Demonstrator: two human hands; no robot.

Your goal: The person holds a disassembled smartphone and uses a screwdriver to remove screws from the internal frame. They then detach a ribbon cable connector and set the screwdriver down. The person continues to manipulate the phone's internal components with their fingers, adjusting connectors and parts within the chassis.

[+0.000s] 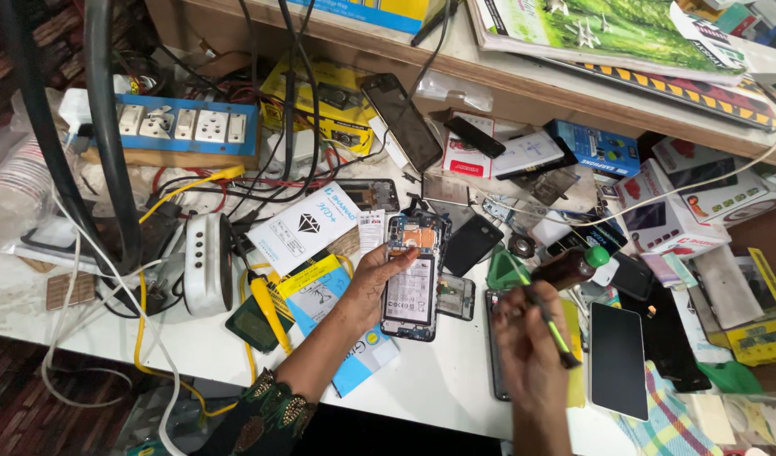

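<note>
An opened phone with its back cover off lies on the white worktop, its battery and circuit board showing. My left hand rests on the phone's left edge, thumb and fingers holding it steady. My right hand is closed around a thin green and black tool, held just right of the phone. A small brown bottle with a green cap sits just beyond the tool's tip.
Phones, screens and small boxes crowd the worktop. A dark phone lies to the right, a yellow screwdriver and a white round device to the left. A power strip and tangled cables fill the back left.
</note>
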